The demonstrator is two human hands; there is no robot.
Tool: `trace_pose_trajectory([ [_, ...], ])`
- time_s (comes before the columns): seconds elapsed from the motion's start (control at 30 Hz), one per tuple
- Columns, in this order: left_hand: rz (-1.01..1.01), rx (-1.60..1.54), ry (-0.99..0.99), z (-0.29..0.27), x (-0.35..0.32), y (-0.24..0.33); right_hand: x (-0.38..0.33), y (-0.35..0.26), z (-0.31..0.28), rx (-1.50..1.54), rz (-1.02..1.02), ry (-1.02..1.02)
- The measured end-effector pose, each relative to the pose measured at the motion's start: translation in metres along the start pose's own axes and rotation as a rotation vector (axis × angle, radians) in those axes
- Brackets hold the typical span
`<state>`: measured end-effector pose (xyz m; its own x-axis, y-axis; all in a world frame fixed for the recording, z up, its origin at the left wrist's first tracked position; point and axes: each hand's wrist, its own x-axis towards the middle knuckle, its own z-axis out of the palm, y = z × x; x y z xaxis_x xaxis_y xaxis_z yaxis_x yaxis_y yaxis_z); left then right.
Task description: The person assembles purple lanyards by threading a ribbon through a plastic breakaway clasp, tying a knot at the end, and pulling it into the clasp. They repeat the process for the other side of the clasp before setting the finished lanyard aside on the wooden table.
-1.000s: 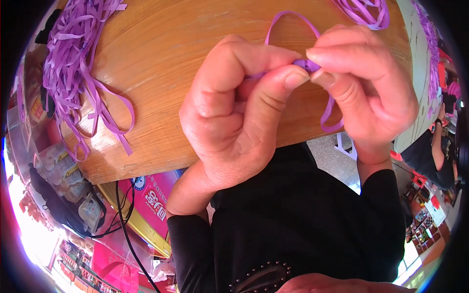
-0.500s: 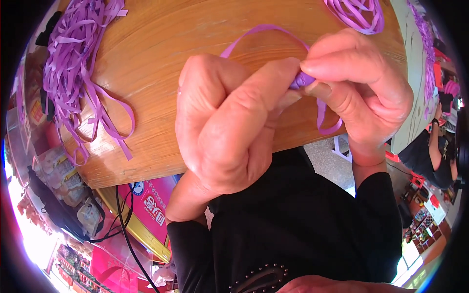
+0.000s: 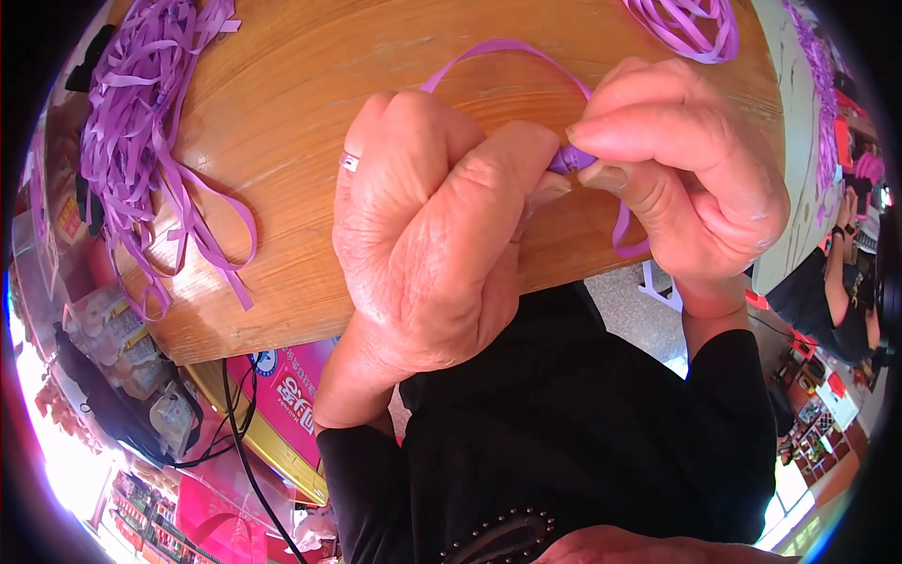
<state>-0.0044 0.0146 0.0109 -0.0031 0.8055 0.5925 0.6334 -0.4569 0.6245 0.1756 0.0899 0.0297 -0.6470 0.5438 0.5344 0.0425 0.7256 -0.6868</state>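
Observation:
Between my two hands, above the wooden table, is a purple ribbon (image 3: 567, 160) bunched into a small folded piece. My left hand (image 3: 427, 226) pinches one side of it with thumb and forefinger, the other fingers curled in; a ring shows on one finger. My right hand (image 3: 691, 169) grips the other side between thumb and fingertips. From the bunched piece the ribbon arcs up behind both hands, and a short loop hangs below my right hand. My fingers hide part of the folded piece.
A big heap of purple ribbons (image 3: 141, 122) lies along the left of the wooden table (image 3: 282, 254). Another coil of ribbon (image 3: 691, 23) sits at the far right. Below the left table edge are a pink box (image 3: 291, 395) and black cables (image 3: 230, 423). Another person's arm (image 3: 834, 273) shows at right.
Both hands have shifted slightly left with the ribbon. My left hand has turned a little, bringing its ring into view, and more of the bunched piece shows between the fingertips.

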Motion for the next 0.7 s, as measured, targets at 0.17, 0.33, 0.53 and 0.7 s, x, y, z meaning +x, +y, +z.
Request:
trace_pose_trajectory([
  [0.17,-0.022,-0.103,-0.087,-0.006,0.0,-0.006,0.002,0.006,0.001,0.005,-0.065,-0.064],
  [0.33,-0.158,-0.369,-0.17,-0.008,0.001,-0.012,0.002,0.008,0.003,0.04,-0.073,-0.054],
  [0.53,-0.406,-0.843,-0.228,-0.004,0.002,-0.017,0.005,0.012,-0.002,0.099,-0.028,-0.134],
  [0.7,-0.573,-0.885,-0.2,-0.004,0.002,-0.01,0.009,0.008,-0.004,-0.046,-0.026,-0.137],
])
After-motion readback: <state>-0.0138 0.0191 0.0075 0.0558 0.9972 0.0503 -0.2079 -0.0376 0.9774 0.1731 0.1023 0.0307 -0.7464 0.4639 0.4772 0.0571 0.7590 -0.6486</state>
